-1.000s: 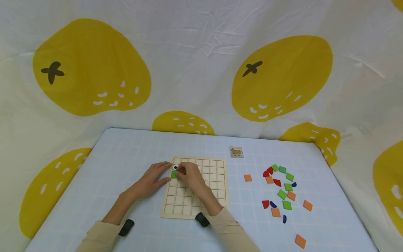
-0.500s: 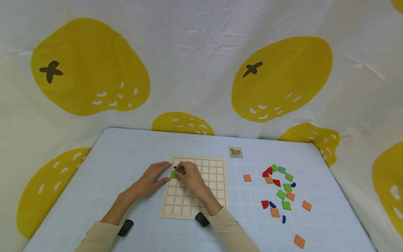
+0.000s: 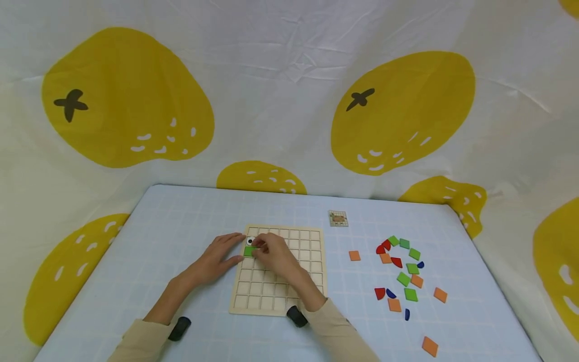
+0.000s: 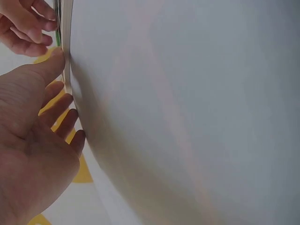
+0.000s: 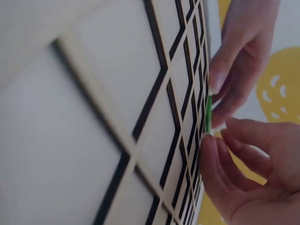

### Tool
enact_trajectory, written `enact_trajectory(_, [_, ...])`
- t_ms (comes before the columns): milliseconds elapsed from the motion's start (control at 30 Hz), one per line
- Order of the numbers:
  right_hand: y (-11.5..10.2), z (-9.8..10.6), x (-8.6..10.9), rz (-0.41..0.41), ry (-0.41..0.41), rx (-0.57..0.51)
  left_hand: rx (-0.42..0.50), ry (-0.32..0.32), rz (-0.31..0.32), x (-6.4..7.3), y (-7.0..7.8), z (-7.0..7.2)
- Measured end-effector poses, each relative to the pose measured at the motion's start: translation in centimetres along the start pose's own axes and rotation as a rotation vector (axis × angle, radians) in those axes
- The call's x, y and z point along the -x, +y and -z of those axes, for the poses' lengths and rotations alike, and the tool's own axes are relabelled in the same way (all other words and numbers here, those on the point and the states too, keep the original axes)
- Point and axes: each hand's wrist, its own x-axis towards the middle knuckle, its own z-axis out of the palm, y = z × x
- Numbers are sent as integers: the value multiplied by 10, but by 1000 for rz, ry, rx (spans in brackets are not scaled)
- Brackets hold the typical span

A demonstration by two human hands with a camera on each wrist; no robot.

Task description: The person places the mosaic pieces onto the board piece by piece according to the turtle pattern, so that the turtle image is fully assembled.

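Note:
A pale wooden grid board [image 3: 278,312] lies on the table, its cells framed by raised strips. At its upper left sit a white tile with a black eye dot [image 3: 250,241] and, just below it, a green square tile [image 3: 249,251]. My right hand [image 3: 275,254] reaches over the board, fingers curled, with thumb and fingertips at the green tile's right edge. In the right wrist view this green tile [image 5: 209,112] shows edge-on beside the fingertips. My left hand [image 3: 218,259] lies along the board's left side, fingers extended, fingertips at the edge. The right hand covers several cells.
Loose pieces lie right of the board: green squares [image 3: 410,294], orange squares [image 3: 394,305], red quarter rounds [image 3: 380,293] and blue half rounds [image 3: 407,314]. A small picture card [image 3: 338,218] lies behind them. A patterned cloth [image 3: 280,100] hangs behind the table.
My right wrist and forearm have shifted slightly to the right, while the fingertips stay at the green tile. The left hand stays at the board's left edge.

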Motion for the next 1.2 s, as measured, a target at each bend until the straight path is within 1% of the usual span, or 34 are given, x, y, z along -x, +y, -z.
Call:
enact_trajectory(133, [1, 9, 8, 26, -4, -1, -7, -1, 6, 0, -1, 0])
enact_trajectory(300, [6, 21, 20, 22, -4, -2, -11, -7, 24, 1, -2, -1])
enact_trajectory(433, [12, 32, 30, 11, 21, 12, -5, -14, 38, 0, -2, -2])
enact_trajectory(667, [23, 48, 47, 6, 75, 28, -14, -13, 41, 1, -4, -4])
enact_trajectory(867, [32, 60, 62, -31, 124, 45, 3, -19, 52, 0, -2, -5])
enact_trajectory(1000, [38, 68, 73, -66, 156, 61, -4, -17, 51, 1, -1, -5])
enact_trajectory(1200, [46, 78, 91, -149, 211, 93, -7, -9, 40, 1, 1, -3])
